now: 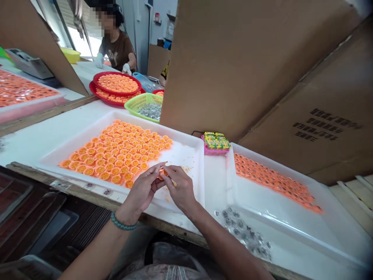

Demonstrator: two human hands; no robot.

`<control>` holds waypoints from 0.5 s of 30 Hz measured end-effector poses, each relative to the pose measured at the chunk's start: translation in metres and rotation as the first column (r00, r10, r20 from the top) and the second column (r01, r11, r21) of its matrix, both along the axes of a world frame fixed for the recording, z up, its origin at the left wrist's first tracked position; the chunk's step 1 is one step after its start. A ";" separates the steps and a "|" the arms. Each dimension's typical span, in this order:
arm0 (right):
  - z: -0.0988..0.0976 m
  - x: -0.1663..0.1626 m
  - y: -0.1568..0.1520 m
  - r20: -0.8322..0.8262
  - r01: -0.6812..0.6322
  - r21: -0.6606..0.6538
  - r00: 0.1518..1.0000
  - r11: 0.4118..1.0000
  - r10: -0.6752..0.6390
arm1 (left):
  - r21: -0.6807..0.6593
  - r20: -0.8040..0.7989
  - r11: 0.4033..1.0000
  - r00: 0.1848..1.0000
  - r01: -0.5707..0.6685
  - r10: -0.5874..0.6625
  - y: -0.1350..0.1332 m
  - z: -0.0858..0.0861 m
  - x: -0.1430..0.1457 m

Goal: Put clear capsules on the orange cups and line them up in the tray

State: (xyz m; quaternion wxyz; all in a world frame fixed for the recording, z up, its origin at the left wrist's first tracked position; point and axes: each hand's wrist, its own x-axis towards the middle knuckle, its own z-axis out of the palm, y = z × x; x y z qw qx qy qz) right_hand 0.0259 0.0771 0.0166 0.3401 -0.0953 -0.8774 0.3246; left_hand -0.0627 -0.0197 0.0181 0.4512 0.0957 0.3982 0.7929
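My hands come together above the right part of a white tray (pixel 201 163). My left hand (pixel 142 190) is closed, its thumb and fingers pinching a small orange cup (pixel 161 174). From the other side, my right hand (pixel 180 188) is closed with its fingertips at the same cup. A short, thin yellowish piece (pixel 174 182) pokes out by the right fingers; what it is cannot be made out. Rows of small orange cups with yellowish contents (pixel 116 149) fill the tray's left and middle. Yellow crumbs (pixel 186 169) lie on its bare floor.
At the right, another white tray (pixel 268 202) holds film-topped orange cups (pixel 274 179); clear round lids (pixel 244 229) lie before it. A pink basket (pixel 216 151) holds yellow-green packets. Cardboard (pixel 233 70) walls the back. Red trays (pixel 94 91), a green basket (pixel 131 105) and a gloved co-worker (pixel 118 50) are beyond.
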 end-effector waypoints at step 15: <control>0.000 0.082 0.025 -0.044 0.249 -0.043 0.967 0.968 -0.251 | -0.119 0.239 0.976 0.959 0.185 -0.152 0.033 -0.006 0.011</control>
